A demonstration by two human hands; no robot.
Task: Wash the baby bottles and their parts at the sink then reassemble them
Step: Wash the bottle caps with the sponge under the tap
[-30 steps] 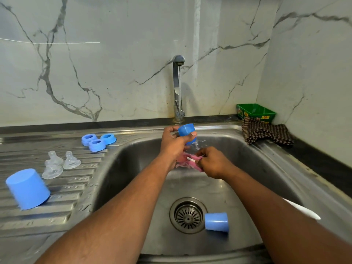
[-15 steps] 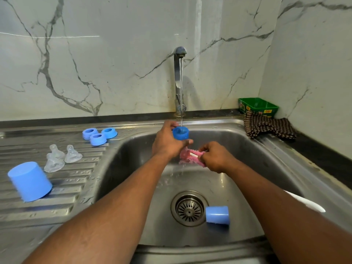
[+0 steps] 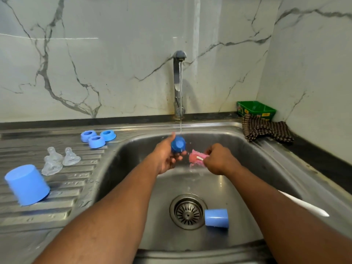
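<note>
Small blue plastic cap [image 3: 216, 218] left lying below hands, beside drain. Blue ring-shaped bottle collar [image 3: 178, 144] gripped in left hand [image 3: 165, 159], now turned under thin tap stream: rinsing judged underway. Pink sponge brush [image 3: 196, 159] clenched in right hand [image 3: 219, 159]. Green box [image 3: 256, 109] beyond right hand: label unreadable.

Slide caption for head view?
Left hand rinses blue bottle ring under running tap; right hand holds pink brush.

Two bare forearms in view, no sleeves, no watch or rings visible. Left hand [image 3: 165, 156] and right hand [image 3: 219, 159] ungloved, fingers slightly motion-blurred.
</note>
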